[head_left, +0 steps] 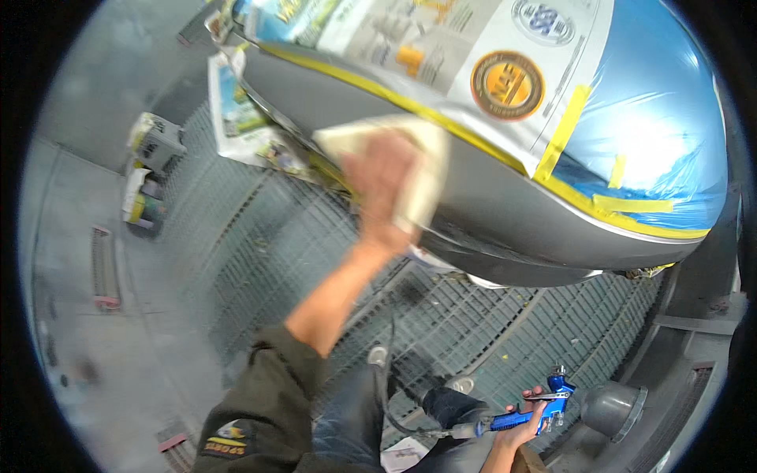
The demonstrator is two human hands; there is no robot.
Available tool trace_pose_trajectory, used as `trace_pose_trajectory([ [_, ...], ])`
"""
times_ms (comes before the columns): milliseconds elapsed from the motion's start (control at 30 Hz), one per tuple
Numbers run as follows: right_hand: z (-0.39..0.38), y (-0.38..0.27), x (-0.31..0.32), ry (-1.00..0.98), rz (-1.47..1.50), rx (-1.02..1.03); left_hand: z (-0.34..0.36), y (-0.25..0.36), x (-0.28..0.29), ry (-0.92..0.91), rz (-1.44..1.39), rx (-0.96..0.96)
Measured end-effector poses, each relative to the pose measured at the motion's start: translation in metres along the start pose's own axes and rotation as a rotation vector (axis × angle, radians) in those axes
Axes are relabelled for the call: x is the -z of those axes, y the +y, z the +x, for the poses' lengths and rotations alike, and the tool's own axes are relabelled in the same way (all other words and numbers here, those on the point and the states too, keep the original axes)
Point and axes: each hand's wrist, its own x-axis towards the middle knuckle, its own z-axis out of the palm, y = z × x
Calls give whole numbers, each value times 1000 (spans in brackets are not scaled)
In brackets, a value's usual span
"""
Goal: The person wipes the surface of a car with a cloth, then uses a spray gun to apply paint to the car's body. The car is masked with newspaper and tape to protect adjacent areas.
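Note:
My left hand (382, 185), slightly blurred, presses a cream cloth (426, 158) flat on the grey car panel (512, 225), just below a strip of yellow tape. Above that, printed paper (426, 63) and blue plastic film (646, 142) cover the car. Low at the right, my right hand (524, 418) grips a blue spray gun (556, 406) by its handle, with a hose (418, 432) running from it toward my legs.
A grated floor (236, 260) lies below the car, with my shoes and jeans on it. Boxes (158, 146) stand at the left beside grey flooring (87, 339). A grey domed fixture (607, 406) and ledges (694, 323) are at the right.

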Motion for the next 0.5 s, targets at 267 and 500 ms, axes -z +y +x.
trace_pose_trajectory([
  [267, 53, 62, -13, -238, 143, 184, -2, 10, -65, 655, -298, 322],
  [500, 124, 149, 14, -613, 344, 218, -94, 62, -151, 437, 178, -390],
])
